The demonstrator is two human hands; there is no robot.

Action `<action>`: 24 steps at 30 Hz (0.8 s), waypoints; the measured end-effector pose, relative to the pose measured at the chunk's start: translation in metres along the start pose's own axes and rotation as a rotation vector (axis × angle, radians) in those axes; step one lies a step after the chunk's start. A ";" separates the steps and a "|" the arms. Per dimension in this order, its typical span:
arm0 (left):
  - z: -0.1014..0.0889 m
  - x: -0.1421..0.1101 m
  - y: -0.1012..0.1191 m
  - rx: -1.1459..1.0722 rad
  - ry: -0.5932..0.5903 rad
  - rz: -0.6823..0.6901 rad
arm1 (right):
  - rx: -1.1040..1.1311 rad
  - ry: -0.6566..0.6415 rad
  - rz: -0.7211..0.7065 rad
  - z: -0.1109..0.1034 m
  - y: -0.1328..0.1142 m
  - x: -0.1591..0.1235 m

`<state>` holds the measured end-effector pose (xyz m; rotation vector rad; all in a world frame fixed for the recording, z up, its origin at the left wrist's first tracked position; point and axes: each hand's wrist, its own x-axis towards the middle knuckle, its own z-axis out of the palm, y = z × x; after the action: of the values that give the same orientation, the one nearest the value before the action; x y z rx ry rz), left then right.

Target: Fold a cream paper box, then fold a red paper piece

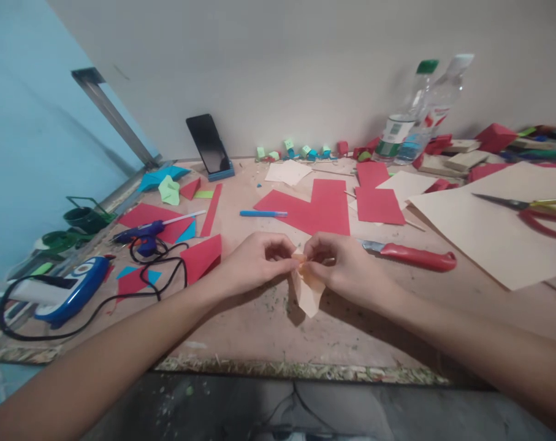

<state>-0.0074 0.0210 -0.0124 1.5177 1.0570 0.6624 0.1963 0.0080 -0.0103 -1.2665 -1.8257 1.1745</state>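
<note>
Between my two hands is a small folded piece of cream paper (309, 296), held just above the table near its front edge. My left hand (265, 260) pinches its upper left side with thumb and fingers. From the other side my right hand (339, 263) pinches the same paper, its thumb near the left one. The creases under the fingertips are partly hidden. Right of my right hand lies a red-handled knife (418, 256), its blade partly behind the hand. Beyond the hands are a blue pen (263, 214) and cut red paper (330, 205).
At left lie a glue gun (144, 233) with a looping black cord and a blue tape dispenser (73, 294). A phone (208, 144) leans on a stand at the back. Two bottles (397, 131) stand back right. Scissors (530, 208) rest on a large cream sheet (502, 251).
</note>
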 end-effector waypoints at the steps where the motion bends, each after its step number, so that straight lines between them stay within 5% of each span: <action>1: 0.000 0.000 0.000 -0.013 0.005 -0.011 | 0.013 0.003 0.009 0.000 0.000 0.001; 7: -0.001 0.000 0.002 0.018 0.012 -0.041 | -0.004 0.038 0.002 0.001 0.001 0.003; 15: -0.001 0.005 0.007 0.405 0.011 0.080 | -0.063 0.050 -0.038 0.007 0.000 -0.001; 24: -0.001 0.002 0.005 0.356 0.077 0.218 | -0.123 0.003 0.006 0.006 -0.001 0.001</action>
<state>-0.0059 0.0231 -0.0077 1.9495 1.1195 0.7140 0.1908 0.0066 -0.0117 -1.3410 -1.9183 1.0773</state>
